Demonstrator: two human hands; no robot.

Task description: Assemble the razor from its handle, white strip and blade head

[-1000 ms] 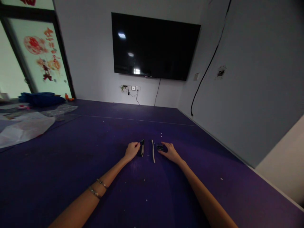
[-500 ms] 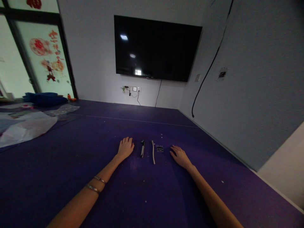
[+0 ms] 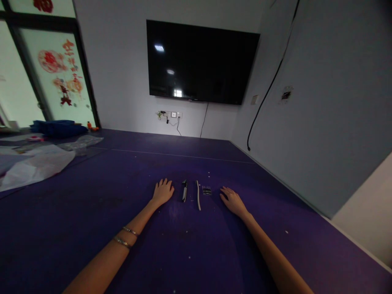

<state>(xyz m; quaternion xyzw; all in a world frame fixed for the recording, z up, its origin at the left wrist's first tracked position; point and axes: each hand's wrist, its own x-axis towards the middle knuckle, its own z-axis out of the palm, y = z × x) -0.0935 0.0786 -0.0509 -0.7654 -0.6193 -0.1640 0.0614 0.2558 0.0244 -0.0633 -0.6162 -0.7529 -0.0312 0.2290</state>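
My left hand (image 3: 163,192) lies flat on the dark purple surface (image 3: 137,163), fingers spread and holding nothing. Just to its right is a black and grey razor (image 3: 184,191). A slim, pale, slightly curved stick (image 3: 198,196), like a toothbrush handle, lies in the middle. Beside that rests a small clear case with dark parts (image 3: 207,190), too small to make out fully. My right hand (image 3: 232,200) is down on the surface right of the case, empty, with its fingers stretched out. Neither hand touches these objects.
Clear plastic sheeting (image 3: 45,161) and a folded blue cloth (image 3: 58,127) lie at the far left. A television (image 3: 202,61) hangs on the wall ahead. A black cable (image 3: 266,94) dangles at the right wall. Small pale specks dot the purple surface.
Both hands stay in almost the same place, and the razor, pale stick and case lie as before. The view has shifted very slightly.
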